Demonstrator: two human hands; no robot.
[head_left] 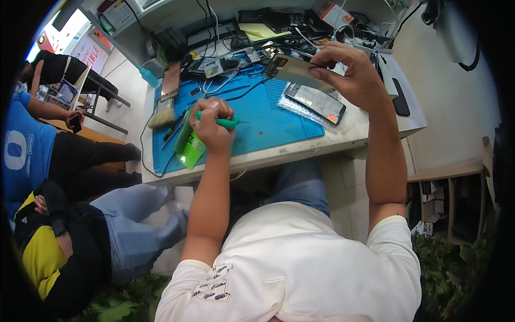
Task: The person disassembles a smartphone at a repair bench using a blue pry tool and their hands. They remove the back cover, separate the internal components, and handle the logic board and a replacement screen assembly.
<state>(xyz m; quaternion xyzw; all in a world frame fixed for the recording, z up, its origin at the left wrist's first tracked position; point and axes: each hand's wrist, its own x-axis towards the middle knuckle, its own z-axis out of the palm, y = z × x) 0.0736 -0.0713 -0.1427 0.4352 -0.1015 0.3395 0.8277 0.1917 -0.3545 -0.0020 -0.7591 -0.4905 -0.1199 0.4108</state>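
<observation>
My left hand is closed around a green-handled tool whose thin tip points right, over a blue repair mat. Pinched by one end between thumb and fingers, a phone screen panel hangs tilted from my right hand. A dark strip with small parts shows at its far end, where a black cable seems to meet it. Under the panel a phone with an orange sticker lies on bubble wrap. Bright green film lies below my left hand.
A wide brush and thin tools lie at the mat's left side. Opened phones, cables and loose parts crowd the back. A black phone-shaped slab rests at the right edge. Two people are close on the left.
</observation>
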